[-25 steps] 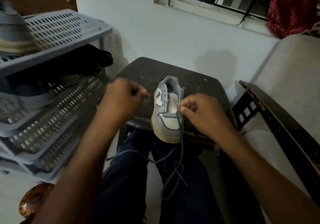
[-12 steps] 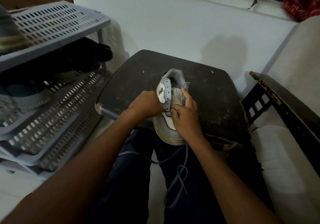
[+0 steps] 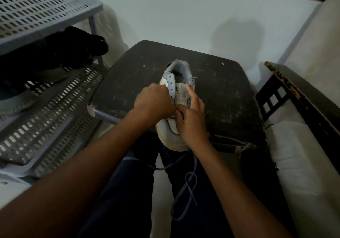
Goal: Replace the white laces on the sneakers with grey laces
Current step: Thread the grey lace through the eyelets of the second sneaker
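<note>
You're early in the relacing: the sneaker (image 3: 175, 98) sits on the stool (image 3: 220, 94), its upper eyelets bare, grey lace (image 3: 184, 191) trailing over your lap, your left hand (image 3: 153, 102) and right hand (image 3: 191, 120) pinching at the lowest eyelets, though what each grasps I cannot tell.

White-and-grey sneaker (image 3: 173, 136) mid-lacing on a dark stool (image 3: 230, 98), grey lace (image 3: 184, 188) trailing off it.

The sneaker sits upright at the stool's near edge, toe overhanging toward the person and grey-collared heel pointing to the far edge; its eyelet flaps stand open, the upper eyelets unlaced. The flat grey lace runs through the low eyelets, both ends dropping past the toe and looping loosely over the person's dark trousers.
</note>
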`<state>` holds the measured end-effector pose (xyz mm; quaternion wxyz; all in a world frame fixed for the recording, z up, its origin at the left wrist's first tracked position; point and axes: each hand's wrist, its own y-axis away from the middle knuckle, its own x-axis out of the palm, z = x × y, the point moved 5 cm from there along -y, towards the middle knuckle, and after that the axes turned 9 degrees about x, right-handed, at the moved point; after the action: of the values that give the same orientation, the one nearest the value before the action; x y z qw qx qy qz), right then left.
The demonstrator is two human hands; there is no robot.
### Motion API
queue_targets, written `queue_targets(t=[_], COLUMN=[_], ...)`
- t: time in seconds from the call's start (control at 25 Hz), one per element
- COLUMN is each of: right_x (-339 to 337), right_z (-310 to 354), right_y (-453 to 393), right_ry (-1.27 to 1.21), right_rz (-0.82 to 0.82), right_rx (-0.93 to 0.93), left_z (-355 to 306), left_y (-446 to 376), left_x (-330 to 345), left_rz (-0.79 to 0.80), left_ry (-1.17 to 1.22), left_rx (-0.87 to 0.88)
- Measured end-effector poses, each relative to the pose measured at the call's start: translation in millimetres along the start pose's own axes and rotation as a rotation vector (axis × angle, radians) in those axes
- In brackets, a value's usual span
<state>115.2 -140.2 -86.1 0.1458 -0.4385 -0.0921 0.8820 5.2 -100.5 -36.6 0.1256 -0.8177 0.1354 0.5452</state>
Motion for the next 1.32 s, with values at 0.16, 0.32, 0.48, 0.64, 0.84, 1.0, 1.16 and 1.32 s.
queue_targets(t=[0.16, 0.32, 0.48, 0.64, 0.84, 1.0, 1.16, 1.32], right_x=[-3, -4, -5, -17, -22, -21, -16, -60], right_z=[0, 0, 3, 10, 24, 23, 24, 1], right_y=[3, 0, -6, -15, -30, -39, -45, -52], right_ry=[0.001, -0.02, -0.023, 0.071, 0.225, 0.255, 0.308, -0.243], right_rz=[0.01, 0.015, 0.057, 0.157, 0.253, 0.282, 0.271, 0.137], right_rx=[-0.001, 0.014, 0.051, 0.111, 0.158, 0.189, 0.192, 0.499], left_z=[-9, 8, 12, 4, 17, 24, 28, 29], left_y=[-2, -17, -18, -31, -37, -38, -36, -32], left_x=[11, 12, 10, 13, 18, 24, 28, 30], left_rz=[0.069, 0.355, 0.608, 0.504, 0.507, 0.516, 0.453, 0.44], left_ry=[-0.047, 0.099, 0.365, 0.068, 0.254, 0.252, 0.255, 0.287], left_rx=[-0.039, -0.047, -0.22, -0.145, -0.08, -0.079, -0.041, -0.029])
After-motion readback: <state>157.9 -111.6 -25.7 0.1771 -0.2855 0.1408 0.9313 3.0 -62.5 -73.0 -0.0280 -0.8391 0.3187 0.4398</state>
